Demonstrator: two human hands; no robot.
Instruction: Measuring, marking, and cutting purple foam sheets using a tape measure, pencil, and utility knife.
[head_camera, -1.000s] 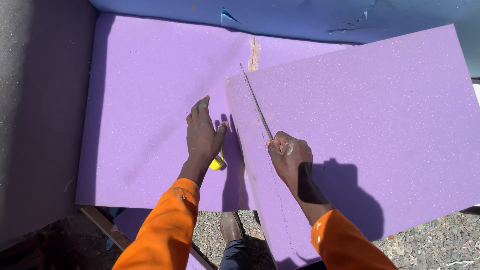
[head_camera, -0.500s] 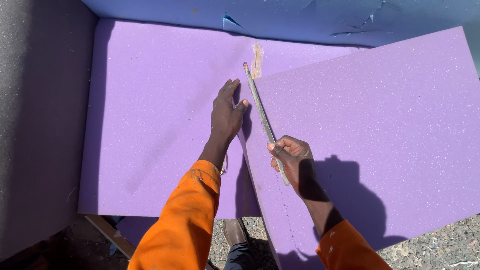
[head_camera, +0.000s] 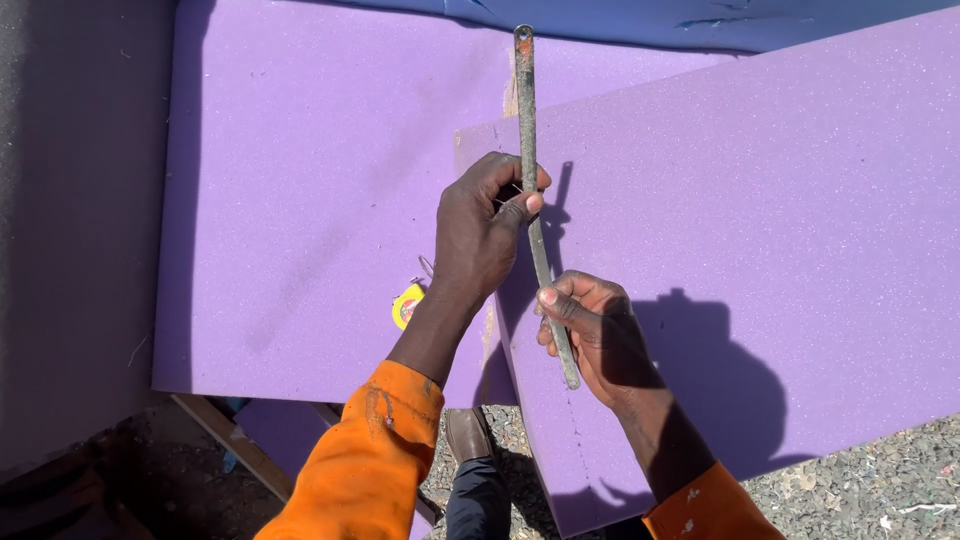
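Note:
A long thin rusty saw blade (head_camera: 527, 120) is lifted above two purple foam sheets. My right hand (head_camera: 590, 335) grips its near end, thumb on top. My left hand (head_camera: 485, 230) pinches the blade at its middle between thumb and fingers. Under my hands lies the upper foam sheet (head_camera: 760, 210), with a cut line running along its left edge toward me. It overlaps the lower foam sheet (head_camera: 300, 180) to the left. Both arms wear orange sleeves.
A yellow tape measure (head_camera: 406, 305) lies on the lower sheet beside my left wrist. Blue foam (head_camera: 640, 25) lines the far side and a grey slab (head_camera: 70, 220) stands at the left. Gravel (head_camera: 880, 490), a wooden plank (head_camera: 225, 445) and my brown shoe (head_camera: 466, 435) show below.
The blade came up off the foam and now points away from me. My left hand left the lower sheet and took hold of the blade's middle. The view tilted down a little.

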